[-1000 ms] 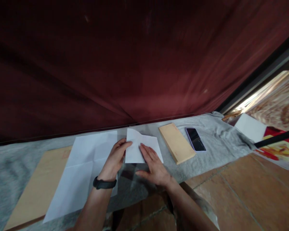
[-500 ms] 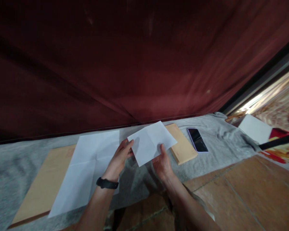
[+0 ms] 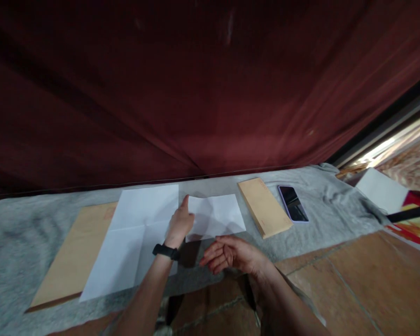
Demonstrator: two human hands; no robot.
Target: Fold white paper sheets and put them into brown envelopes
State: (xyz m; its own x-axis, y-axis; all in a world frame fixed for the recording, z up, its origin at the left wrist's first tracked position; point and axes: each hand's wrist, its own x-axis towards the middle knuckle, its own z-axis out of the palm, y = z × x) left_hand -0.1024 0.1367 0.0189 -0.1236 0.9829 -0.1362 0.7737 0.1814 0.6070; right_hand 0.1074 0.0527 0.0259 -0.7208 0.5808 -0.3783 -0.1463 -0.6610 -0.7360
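Observation:
A folded white sheet of paper (image 3: pixel 217 215) is spread low over the grey cloth, a crease showing across it. At its left edge is my left hand (image 3: pixel 180 225), wearing a black wristband, the thumb over the paper and the index finger pointing along the edge; its other fingers are hidden. My right hand (image 3: pixel 229 255) is just below the paper's near edge, palm turned up, fingers stretched out and holding nothing. Left of my left hand lies a larger unfolded white sheet (image 3: pixel 126 252) with cross creases, partly over a big brown envelope (image 3: pixel 70 256).
A stack of smaller brown envelopes (image 3: pixel 265 207) lies to the right, beside a phone (image 3: pixel 293 203) in a purple case. Everything rests on a grey cloth (image 3: pixel 322 205) along a dark red hanging fabric (image 3: pixel 203 102). Brown floor tiles (image 3: pixel 350 284) lie in front.
The folded paper has come down and levelled out, clear of the small envelopes. My right hand has let go of it and turned palm up. My left hand stays at its left edge.

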